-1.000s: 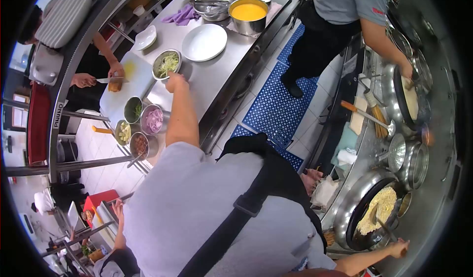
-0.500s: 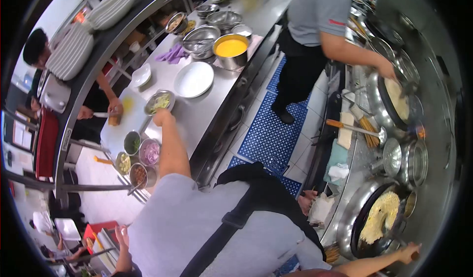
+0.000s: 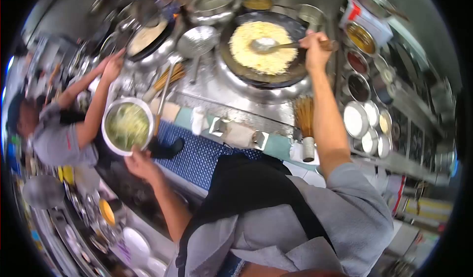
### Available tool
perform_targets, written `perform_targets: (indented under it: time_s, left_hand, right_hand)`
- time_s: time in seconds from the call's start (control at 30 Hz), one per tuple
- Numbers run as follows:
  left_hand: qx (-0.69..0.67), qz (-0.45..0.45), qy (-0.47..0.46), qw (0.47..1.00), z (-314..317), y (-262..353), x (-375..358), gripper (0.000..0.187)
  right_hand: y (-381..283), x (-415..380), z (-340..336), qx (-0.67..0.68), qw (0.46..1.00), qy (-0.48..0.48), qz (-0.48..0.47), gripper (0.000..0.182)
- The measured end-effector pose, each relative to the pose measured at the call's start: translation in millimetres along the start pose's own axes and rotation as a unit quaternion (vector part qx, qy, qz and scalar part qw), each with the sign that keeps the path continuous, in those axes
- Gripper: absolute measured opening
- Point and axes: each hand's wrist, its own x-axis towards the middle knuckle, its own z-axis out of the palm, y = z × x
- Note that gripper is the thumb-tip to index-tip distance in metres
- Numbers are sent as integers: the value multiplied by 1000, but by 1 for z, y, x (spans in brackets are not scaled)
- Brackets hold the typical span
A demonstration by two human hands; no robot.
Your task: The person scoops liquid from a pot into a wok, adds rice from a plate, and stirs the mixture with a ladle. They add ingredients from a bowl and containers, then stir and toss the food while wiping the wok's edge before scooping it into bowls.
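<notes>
My left hand (image 3: 141,164) is closed on the near rim of a metal bowl (image 3: 113,147), held out over the walkway. Shredded pale green vegetables (image 3: 129,124) fill much of it. My right hand (image 3: 317,50) wraps round the wooden-ended handle of a ladle (image 3: 266,45). The ladle's cup lies on yellow, grainy fried rice (image 3: 263,63) spread in a black wok (image 3: 299,30). That wok sits on a round steel burner ring (image 3: 266,96).
A bamboo brush (image 3: 304,119) stands beside the wok. To its left rests a perforated strainer (image 3: 198,41). Sauce containers (image 3: 357,62) line the right side. At left, a co-worker (image 3: 64,129) works over another wok (image 3: 160,39). White plates (image 3: 136,242) lie on the counter behind.
My view has swung from the counter to the stove. My left hand has carried the bowl of vegetables off the counter. My right hand now has the ladle in the rice, which is spread rounder.
</notes>
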Motion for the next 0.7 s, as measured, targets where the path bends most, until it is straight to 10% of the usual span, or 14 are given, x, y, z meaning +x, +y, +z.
perform_targets:
  time_s: [0.1,0.17,0.23,0.3,0.43,0.5,0.57,0.7]
  left_hand:
    - [-24,20,-228,973,138,14,-17,18]
    - [23,59,-314,947,217,7,-32,19]
    - [118,193,-368,902,288,-24,-42,16]
    - [293,371,-374,798,339,-46,-48,14]
    - [267,390,-388,791,402,-32,-60,15]
    - [274,384,-355,807,422,-19,-59,16]
    - [224,361,-351,835,427,-5,-59,12]
    - [273,401,-346,803,419,-56,-59,12]
  right_hand:
    - [-18,-50,-67,-82,984,-75,141,3]
    - [-11,-90,-125,41,970,-155,184,23]
    - [-95,-87,-154,-259,921,-182,229,48]
    - [-90,-77,-220,-339,932,-73,105,46]
    - [-62,-4,-376,-488,844,225,0,52]
    - [-43,29,-434,-617,746,248,-20,77]
    - [-39,52,-453,-578,795,187,13,95]
    - [1,66,-480,-663,715,175,135,104]
